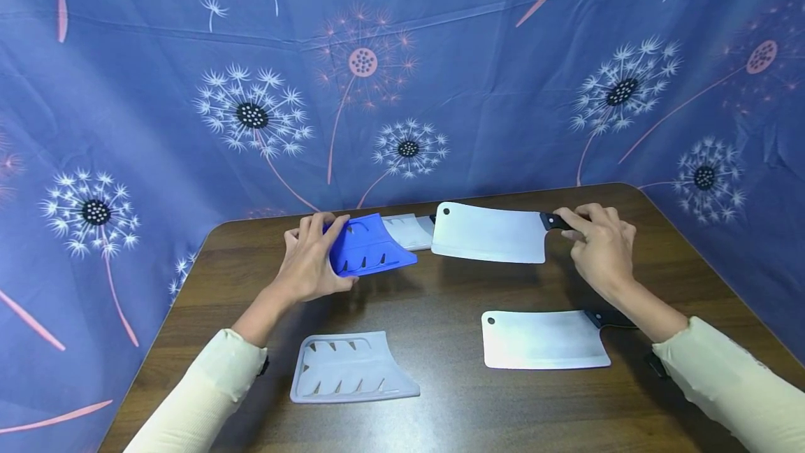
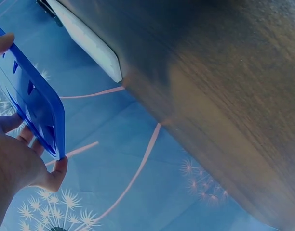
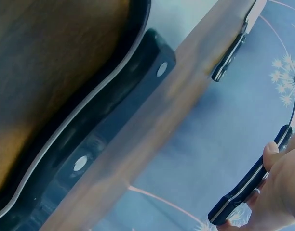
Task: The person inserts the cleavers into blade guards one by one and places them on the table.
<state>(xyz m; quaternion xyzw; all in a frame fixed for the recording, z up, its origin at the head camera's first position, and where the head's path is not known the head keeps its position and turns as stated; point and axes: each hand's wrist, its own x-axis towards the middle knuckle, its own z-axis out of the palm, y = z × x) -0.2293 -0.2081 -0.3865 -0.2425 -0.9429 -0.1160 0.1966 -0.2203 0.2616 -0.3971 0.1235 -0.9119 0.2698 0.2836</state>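
1. Head cam's above and behind left hand (image 1: 311,261) and right hand (image 1: 600,247), looking forward and down, furthest back.
2. Left wrist cam's close, tilted, facing past that hand to the cloth (image 2: 109,125).
3. Right wrist: same deal; shares its hand with head view.

- The left forearm (image 1: 198,390) reaches up and inward from the lower left, its wrist (image 1: 256,319) bare beyond the sleeve.
- The left hand (image 1: 311,261) is raised and gripping, fingers above, thumb below.
- The right forearm (image 1: 736,379) angles in from the lower right.
- The right hand (image 1: 600,247) is also raised, thumb and fingers closed in a grip.
- Both hands are well apart.
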